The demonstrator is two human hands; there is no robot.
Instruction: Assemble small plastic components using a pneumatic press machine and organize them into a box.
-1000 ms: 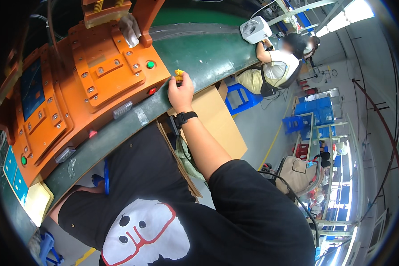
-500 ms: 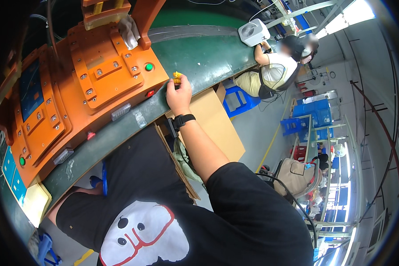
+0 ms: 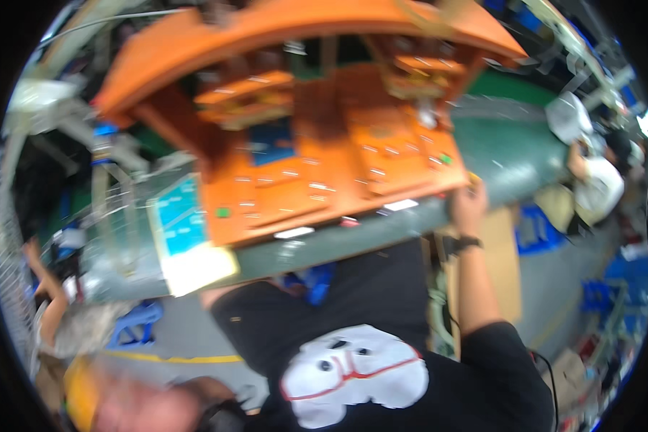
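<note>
My right hand [image 3: 469, 207], with a black band [image 3: 462, 245] at its wrist, is at the right front corner of the orange press machine [image 3: 324, 205]. Its fingers are closed on a small yellow piece [image 3: 474, 177], whose kind is too blurred to tell. At the lower left, what looks like my left hand [image 3: 147, 409] is smeared by motion. A yellow thing [image 3: 83, 392] shows beside its fingers; whether the hand grips it cannot be made out. Green buttons [image 3: 223, 212] and a dark blue plate [image 3: 272, 142] are on the press.
A bright blue sheet [image 3: 178, 216] and pale yellow sheets [image 3: 201, 268] lie left of the press on the green bench [image 3: 331, 243]. Cardboard [image 3: 504, 277] is beside my right forearm. Co-workers sit at the right [image 3: 599, 189] and left [image 3: 50, 317]. A blue stool [image 3: 138, 322] stands left.
The view has swung left and blurred, bringing the whole press and left bench into sight. A smeared hand has appeared at the lower left. The right hand keeps the small yellow piece near the press corner.
</note>
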